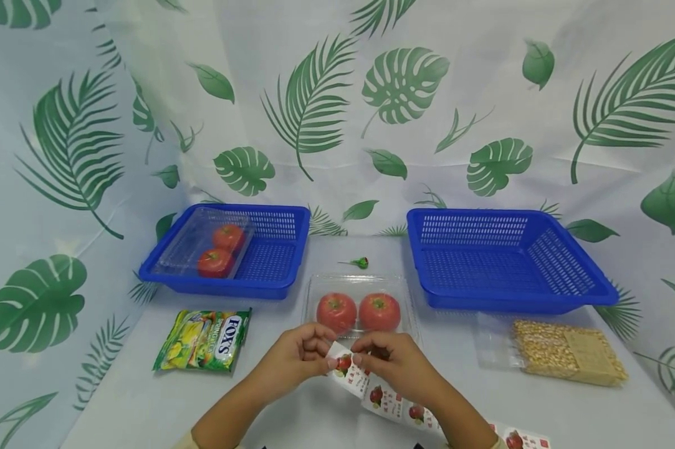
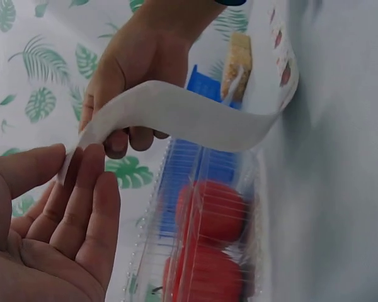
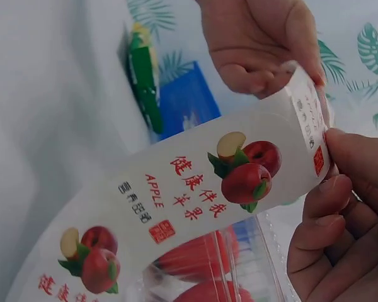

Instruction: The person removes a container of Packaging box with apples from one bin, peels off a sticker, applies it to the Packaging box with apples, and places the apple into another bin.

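A strip of white apple stickers (image 1: pixel 383 399) runs from both hands down to the right across the tabletop. My left hand (image 1: pixel 300 357) pinches its upper end between thumb and fingers. Close beside it, my right hand (image 1: pixel 396 362) pinches the strip's edge; in the right wrist view the strip (image 3: pixel 195 170) bends sharply at those fingertips. Its plain white back (image 2: pixel 183 113) faces the left wrist view. Just beyond the hands lies a clear plastic box (image 1: pixel 361 284) with two red apples (image 1: pixel 337 312) inside, partly hidden by the fingers in the head view.
At the back left, a blue basket (image 1: pixel 270 290) holds another clear box (image 1: pixel 182 243) with two apples. Another blue basket (image 1: pixel 517 302) stands back right. A green candy bag (image 1: pixel 202 340) lies left, a bag of corn kernels (image 1: pixel 567 352) right, and a lollipop (image 1: pixel 361 262) behind the middle box.
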Demonstrator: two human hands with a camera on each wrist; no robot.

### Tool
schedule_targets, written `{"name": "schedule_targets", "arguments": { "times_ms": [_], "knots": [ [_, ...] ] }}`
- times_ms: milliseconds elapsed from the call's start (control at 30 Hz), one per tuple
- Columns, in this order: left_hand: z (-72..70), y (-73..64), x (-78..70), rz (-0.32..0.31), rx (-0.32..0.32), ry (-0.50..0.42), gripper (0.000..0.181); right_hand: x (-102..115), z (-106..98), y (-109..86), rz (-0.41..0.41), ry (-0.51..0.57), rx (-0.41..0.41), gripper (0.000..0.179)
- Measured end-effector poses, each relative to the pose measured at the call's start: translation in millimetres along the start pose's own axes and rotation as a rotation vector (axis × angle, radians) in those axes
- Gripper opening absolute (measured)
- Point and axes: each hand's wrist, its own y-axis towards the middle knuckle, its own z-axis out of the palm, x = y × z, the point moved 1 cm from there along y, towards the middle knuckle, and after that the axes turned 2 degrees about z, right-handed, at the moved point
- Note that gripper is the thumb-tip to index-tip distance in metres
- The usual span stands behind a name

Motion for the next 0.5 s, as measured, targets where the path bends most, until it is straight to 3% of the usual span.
{"name": "schedule_targets", "arguments": {
  "times_ms": [267,500],
  "knots": [
    [-3.1,-8.4,0.9,-0.01,0.084,-0.027,0.037,-1.5,-5.3,-1.4,-0.034,-0.05,-0.025,0.009],
    [1.0,-8.8,2.7,-0.004,0.103,-0.054,0.035,0.4,-4.0,-1.7,-0.05,-0.079,-0.066,0.006]
  ]
}}
